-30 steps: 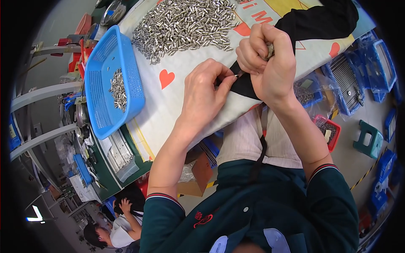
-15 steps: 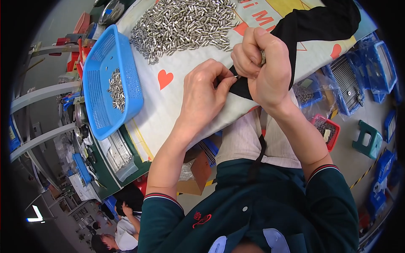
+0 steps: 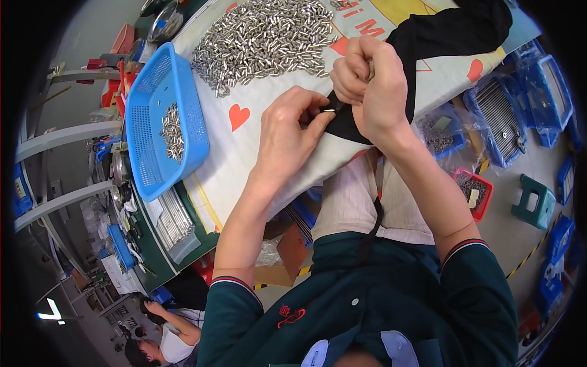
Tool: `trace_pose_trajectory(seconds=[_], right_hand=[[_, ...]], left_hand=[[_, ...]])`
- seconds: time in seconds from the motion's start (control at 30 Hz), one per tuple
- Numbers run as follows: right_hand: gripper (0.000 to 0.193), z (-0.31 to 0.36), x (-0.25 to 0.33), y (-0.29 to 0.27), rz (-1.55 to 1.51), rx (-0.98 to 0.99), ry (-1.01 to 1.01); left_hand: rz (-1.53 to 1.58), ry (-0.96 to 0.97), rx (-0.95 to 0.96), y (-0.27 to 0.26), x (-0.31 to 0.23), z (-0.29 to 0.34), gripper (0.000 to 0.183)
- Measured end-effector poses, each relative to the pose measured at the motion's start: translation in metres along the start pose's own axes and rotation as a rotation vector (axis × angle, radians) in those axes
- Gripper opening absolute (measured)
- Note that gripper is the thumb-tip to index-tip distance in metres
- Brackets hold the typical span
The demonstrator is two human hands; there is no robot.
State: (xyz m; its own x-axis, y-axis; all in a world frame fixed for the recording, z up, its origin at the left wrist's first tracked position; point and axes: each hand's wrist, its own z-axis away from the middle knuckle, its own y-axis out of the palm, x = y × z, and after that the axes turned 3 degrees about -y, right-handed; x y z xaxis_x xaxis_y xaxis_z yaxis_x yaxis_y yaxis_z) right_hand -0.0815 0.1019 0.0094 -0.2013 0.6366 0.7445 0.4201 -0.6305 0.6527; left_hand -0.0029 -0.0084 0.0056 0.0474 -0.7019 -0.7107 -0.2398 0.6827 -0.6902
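Note:
My left hand [image 3: 290, 131] pinches a small silvery metal pin [image 3: 329, 110] between thumb and fingertips, over a black cloth [image 3: 345, 127] at the table's near edge. Just right of it, my right hand [image 3: 380, 92] is closed in a fist. A bit of something pale [image 3: 371, 70] shows inside that fist; its kind is hidden by the fingers. Beyond both hands lies a large heap of short, shiny metal pins [image 3: 263, 46]. A blue perforated basket [image 3: 199, 137] to the left holds a smaller pile of such pins.
A pale sheet printed with red hearts [image 3: 235, 159] covers the table. Bundled metal rods [image 3: 174, 223] lie on its left side. On the floor at right stand blue crates [image 3: 498, 122], a red bin [image 3: 483, 199] and a green stool [image 3: 533, 202]. Another person [image 3: 177, 342] sits at lower left.
Both hands have shifted slightly left, and the pin in my left fingers shows more plainly, a little apart from my right fist. The other person's arm has moved.

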Motion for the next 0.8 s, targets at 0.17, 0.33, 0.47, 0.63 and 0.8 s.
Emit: trace_pose_trajectory(seconds=[0.17,0.33,0.47,0.63,0.8], right_hand=[[0.03,0.004,0.0,0.0,-0.049,-0.021,0.042],[0.031,0.006,-0.003,0.003,-0.089,-0.039,0.021],[0.032,0.006,0.001,0.005,-0.066,-0.05,0.001],[0.033,0.005,-0.001,0.007,-0.048,-0.007,-0.007],[0.033,0.005,-0.001,0.006,-0.061,-0.027,0.001]], left_hand=[[-0.161,0.328,-0.03,0.002,0.006,0.002,0.011],[-0.184,0.349,-0.054,-0.006,0.006,0.003,0.01],[0.795,-0.25,0.067,-0.023,0.003,-0.001,0.005],[1.407,-0.458,-0.016,-0.048,0.042,-0.007,0.019],[1.46,-0.499,-0.07,-0.048,0.048,-0.011,0.021]])
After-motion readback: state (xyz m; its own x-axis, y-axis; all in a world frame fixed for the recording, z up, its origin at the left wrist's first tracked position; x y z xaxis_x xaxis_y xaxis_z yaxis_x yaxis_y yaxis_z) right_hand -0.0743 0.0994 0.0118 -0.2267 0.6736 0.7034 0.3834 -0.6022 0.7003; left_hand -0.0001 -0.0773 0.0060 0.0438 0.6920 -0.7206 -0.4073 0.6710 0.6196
